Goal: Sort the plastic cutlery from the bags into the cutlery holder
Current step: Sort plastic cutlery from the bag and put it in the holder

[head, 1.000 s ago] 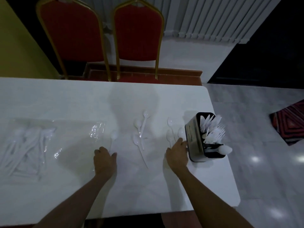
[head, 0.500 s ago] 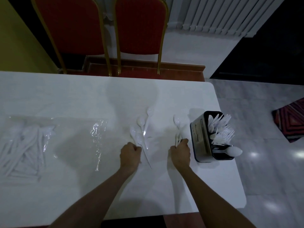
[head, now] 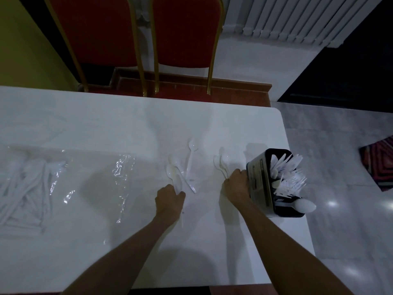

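Note:
Loose white plastic spoons (head: 190, 160) lie in the middle of the white table (head: 106, 124). My left hand (head: 169, 201) grips the handles of two of them, their bowls (head: 174, 175) pointing away from me. My right hand (head: 235, 186) pinches a small bunch of spoons (head: 222, 162) just left of the black cutlery holder (head: 258, 179). White forks, knives and a spoon stick out of the holder. A clear plastic bag (head: 63, 184) with more white cutlery (head: 23, 188) lies flat at the left.
The cutlery holder stands close to the table's right edge, with grey tiled floor (head: 340, 209) beyond. Two red chairs (head: 138, 33) stand behind the far edge. A patterned rug (head: 380, 162) lies at the far right.
My left hand came from near the bag over to the middle spoons and closed on two of them. My right hand gathered spoons beside the holder and holds them.

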